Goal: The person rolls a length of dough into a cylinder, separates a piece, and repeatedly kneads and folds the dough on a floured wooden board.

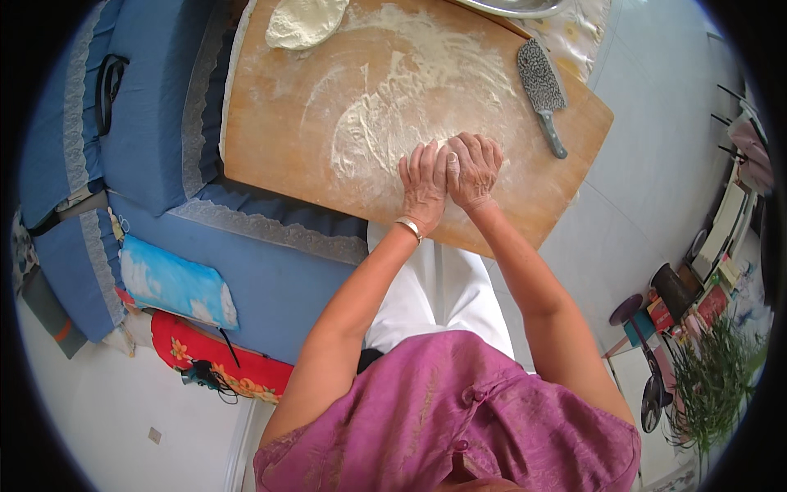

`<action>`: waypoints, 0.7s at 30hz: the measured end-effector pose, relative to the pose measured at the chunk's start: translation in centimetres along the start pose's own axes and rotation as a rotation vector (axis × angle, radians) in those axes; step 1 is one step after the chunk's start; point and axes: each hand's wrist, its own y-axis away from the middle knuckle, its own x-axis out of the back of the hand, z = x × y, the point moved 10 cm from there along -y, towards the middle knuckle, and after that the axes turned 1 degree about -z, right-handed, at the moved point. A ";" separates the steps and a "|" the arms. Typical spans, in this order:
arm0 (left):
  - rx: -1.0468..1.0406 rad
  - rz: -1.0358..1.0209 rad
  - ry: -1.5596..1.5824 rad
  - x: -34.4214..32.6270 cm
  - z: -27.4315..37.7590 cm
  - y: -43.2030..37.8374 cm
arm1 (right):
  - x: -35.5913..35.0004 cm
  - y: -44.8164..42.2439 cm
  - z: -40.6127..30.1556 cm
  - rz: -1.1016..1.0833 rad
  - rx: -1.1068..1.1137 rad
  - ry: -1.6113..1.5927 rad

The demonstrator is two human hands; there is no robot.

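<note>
My left hand [424, 181] and my right hand [474, 167] are side by side, thumbs touching, on the near part of a wooden board [276, 166]. Their fingers bend downward and point away from me. A small pale bit, perhaps dough, shows between the fingertips; whatever lies under the palms is hidden. White flour [375, 123] is spread in streaks beyond my hands. At the far left of the board sits a pale, flour-dusted lump [307, 23] that looks like dough. To the right lies a cleaver [542, 80] with a mottled blade, its grey handle towards me.
The rim of a metal basin [522, 11] shows past the board's far edge, above a patterned cloth [578, 43]. A blue-covered sofa [147, 117] borders the board on the left, with a sky-blue cushion [178, 280]. Plants [707, 381] and household items stand at right.
</note>
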 end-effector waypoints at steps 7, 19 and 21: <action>-0.068 -0.062 -0.030 -0.2 -2.8 -11.5 | -5.7 -6.2 6.1 -0.177 -0.199 0.114; -0.085 0.128 -0.015 0.1 -0.9 -4.2 | -1.4 -2.5 2.4 0.044 -0.022 0.026; -0.053 -0.105 -0.008 -0.7 -1.6 -7.9 | -3.0 -4.1 4.3 -0.016 -0.106 0.046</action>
